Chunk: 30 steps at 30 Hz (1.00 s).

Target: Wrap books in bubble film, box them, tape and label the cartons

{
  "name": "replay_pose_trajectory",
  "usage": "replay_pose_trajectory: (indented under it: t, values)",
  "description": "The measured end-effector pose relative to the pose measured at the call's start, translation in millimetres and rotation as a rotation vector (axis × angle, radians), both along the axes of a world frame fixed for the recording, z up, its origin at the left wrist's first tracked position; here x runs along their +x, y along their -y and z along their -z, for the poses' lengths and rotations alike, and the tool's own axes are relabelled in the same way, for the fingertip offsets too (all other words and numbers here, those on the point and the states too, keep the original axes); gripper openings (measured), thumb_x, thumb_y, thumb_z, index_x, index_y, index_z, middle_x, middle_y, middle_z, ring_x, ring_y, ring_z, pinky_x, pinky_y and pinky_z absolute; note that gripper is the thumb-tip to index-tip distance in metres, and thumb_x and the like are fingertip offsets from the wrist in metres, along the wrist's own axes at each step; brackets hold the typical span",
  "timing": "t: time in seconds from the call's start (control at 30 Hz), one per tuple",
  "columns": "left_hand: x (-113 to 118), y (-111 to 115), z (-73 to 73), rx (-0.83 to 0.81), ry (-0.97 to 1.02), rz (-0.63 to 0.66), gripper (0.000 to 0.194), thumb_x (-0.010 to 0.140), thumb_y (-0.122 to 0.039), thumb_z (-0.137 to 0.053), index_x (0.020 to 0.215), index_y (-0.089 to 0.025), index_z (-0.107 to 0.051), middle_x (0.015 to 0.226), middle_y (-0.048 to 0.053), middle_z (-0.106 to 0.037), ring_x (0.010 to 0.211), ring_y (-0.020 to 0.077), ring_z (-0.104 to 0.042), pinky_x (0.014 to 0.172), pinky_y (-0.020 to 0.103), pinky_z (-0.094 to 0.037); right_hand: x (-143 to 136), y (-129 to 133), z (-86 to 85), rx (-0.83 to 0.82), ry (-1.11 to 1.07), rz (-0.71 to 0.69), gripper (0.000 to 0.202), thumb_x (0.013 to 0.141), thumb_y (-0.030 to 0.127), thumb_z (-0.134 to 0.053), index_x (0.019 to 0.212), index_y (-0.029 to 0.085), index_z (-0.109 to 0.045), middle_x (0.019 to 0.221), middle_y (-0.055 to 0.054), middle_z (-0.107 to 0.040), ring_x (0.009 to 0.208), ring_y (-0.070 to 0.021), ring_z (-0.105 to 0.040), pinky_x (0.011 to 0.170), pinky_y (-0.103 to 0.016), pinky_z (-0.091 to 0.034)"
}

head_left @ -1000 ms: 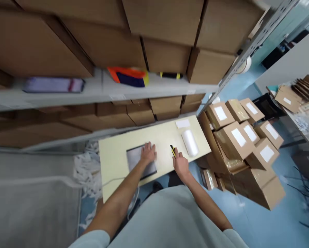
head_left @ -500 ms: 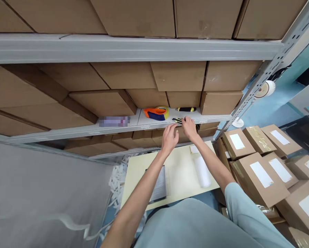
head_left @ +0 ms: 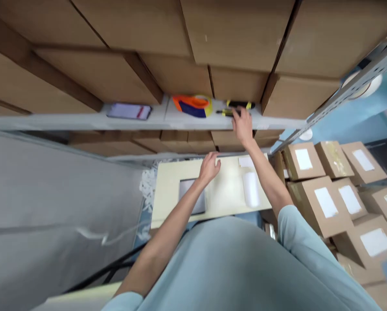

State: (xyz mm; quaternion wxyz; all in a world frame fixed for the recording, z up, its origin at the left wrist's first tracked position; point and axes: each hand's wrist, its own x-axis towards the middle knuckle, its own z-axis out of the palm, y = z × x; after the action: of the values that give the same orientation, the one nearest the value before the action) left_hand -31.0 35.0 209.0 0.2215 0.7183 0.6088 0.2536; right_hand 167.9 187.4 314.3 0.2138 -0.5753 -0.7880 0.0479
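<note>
My right hand (head_left: pixel 243 125) is at the front of the shelf (head_left: pixel 167 123), its fingers closed on a thin yellow-and-black utility knife (head_left: pixel 225 112). A second black-and-yellow knife (head_left: pixel 240 104) lies just behind it. Left of the knives sits an orange and dark blue tape dispenser (head_left: pixel 191 107) with a yellow roll. A phone-like flat purple item (head_left: pixel 129 111) lies farther left. My left hand (head_left: pixel 209 167) is over the far part of the cream table (head_left: pixel 224 190), loosely curved with thumb apart and nothing in it.
Cardboard boxes (head_left: pixel 240 34) fill the shelf behind the tools. On the table are a dark-edged clipboard-like item (head_left: pixel 198 201), a white roll (head_left: pixel 251 190) and a paper slip (head_left: pixel 245 161). Labelled cartons (head_left: pixel 325 203) are stacked at right; a grey wall (head_left: pixel 57 194) stands at left.
My left hand has drawn back from the shelf toward the table. My right hand stays at the knife on the shelf. The view has tilted down, and the shelf sits higher in it.
</note>
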Motion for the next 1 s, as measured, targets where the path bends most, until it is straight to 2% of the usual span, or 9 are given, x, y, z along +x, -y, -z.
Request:
replay_pose_trajectory:
  t: [0.1, 0.2, 0.3, 0.4, 0.5, 0.57, 0.67, 0.87, 1.0]
  values:
    - [-15, 50, 61.6, -0.206, 0.003, -0.051, 0.048, 0.1, -0.023, -0.056, 0.146, -0.019, -0.067, 0.15, 0.017, -0.068, 0.146, 0.035, -0.061, 0.131, 0.054, -0.045, 29, 55, 59.6, 0.024, -0.088, 0.043, 0.056, 0.12, 0.039, -0.031, 0.171, 0.019, -0.045, 0.176, -0.019, -0.038, 0.165, -0.0342, -0.036, 0.132, -0.065, -0.039]
    - [-22, 110, 111.6, -0.419, 0.018, -0.032, 0.051, 0.098, -0.023, -0.057, 0.148, -0.018, -0.065, 0.15, 0.017, -0.069, 0.145, 0.0343, -0.063, 0.131, 0.054, -0.046, 61, 152, 122.8, -0.185, -0.062, 0.185, 0.058, 0.12, 0.042, -0.03, 0.17, 0.018, -0.047, 0.175, -0.021, -0.042, 0.166, -0.0348, -0.037, 0.133, -0.065, -0.037]
    - [-19, 152, 139.4, -0.538, 0.047, 0.0, 0.05, 0.098, -0.024, -0.055, 0.146, -0.016, -0.066, 0.149, 0.018, -0.069, 0.143, 0.0331, -0.065, 0.13, 0.051, -0.047, 75, 246, 167.5, -0.454, 0.018, 0.396, 0.062, 0.118, 0.041, -0.034, 0.17, 0.008, -0.044, 0.175, -0.03, -0.042, 0.167, -0.0383, -0.036, 0.132, -0.065, -0.04]
    - [-10, 169, 152.7, -0.573, 0.079, 0.022, 0.05, 0.099, -0.024, -0.054, 0.147, -0.015, -0.066, 0.153, 0.019, -0.066, 0.146, 0.0335, -0.063, 0.132, 0.051, -0.045, 73, 298, 188.0, -0.561, 0.065, 0.398, 0.057, 0.118, 0.04, -0.038, 0.164, 0.01, -0.054, 0.175, -0.028, -0.043, 0.168, -0.0376, -0.035, 0.131, -0.062, -0.042]
    - [-1, 171, 159.4, -0.574, 0.106, 0.027, 0.052, 0.097, -0.025, -0.058, 0.148, -0.017, -0.067, 0.156, 0.018, -0.063, 0.149, 0.0345, -0.059, 0.133, 0.053, -0.044, 69, 311, 190.6, -0.508, 0.002, 0.327, 0.05, 0.119, 0.037, -0.035, 0.149, 0.016, -0.07, 0.168, -0.021, -0.054, 0.164, -0.0326, -0.042, 0.131, -0.058, -0.042]
    - [5, 169, 160.9, -0.581, 0.121, 0.001, 0.054, 0.096, -0.025, -0.06, 0.149, -0.019, -0.067, 0.155, 0.017, -0.064, 0.149, 0.0338, -0.06, 0.132, 0.053, -0.045, 70, 308, 190.8, -0.469, -0.035, 0.382, 0.05, 0.119, 0.039, -0.036, 0.148, 0.016, -0.07, 0.165, -0.022, -0.056, 0.16, -0.0323, -0.046, 0.129, -0.058, -0.044]
    - [16, 167, 158.3, -0.615, 0.171, -0.041, 0.052, 0.1, -0.03, -0.059, 0.15, -0.02, -0.065, 0.153, 0.015, -0.066, 0.136, 0.0314, -0.068, 0.122, 0.051, -0.055, 70, 300, 199.0, -0.532, -0.059, 0.434, 0.059, 0.115, 0.047, -0.048, 0.162, 0.011, -0.055, 0.169, -0.027, -0.051, 0.159, -0.0354, -0.048, 0.126, -0.058, -0.048]
    - [45, 166, 149.7, -0.67, 0.291, -0.071, 0.059, 0.101, -0.037, -0.063, 0.157, -0.019, -0.057, 0.156, 0.017, -0.063, 0.113, 0.0255, -0.076, 0.097, 0.041, -0.067, 44, 296, 224.8, -0.955, -0.157, 0.252, 0.092, 0.108, 0.058, -0.062, 0.177, 0.011, -0.025, 0.162, -0.025, -0.061, 0.141, -0.0331, -0.067, 0.112, -0.046, -0.058]
    - [81, 160, 152.2, -0.677, 0.331, -0.031, 0.074, 0.093, -0.028, -0.068, 0.165, -0.021, -0.051, 0.157, 0.019, -0.061, 0.117, 0.0288, -0.075, 0.099, 0.047, -0.067, 51, 298, 220.4, -0.942, -0.093, 0.312, 0.099, 0.106, 0.056, -0.063, 0.178, 0.008, -0.016, 0.161, -0.027, -0.059, 0.14, -0.0376, -0.066, 0.109, -0.047, -0.059]
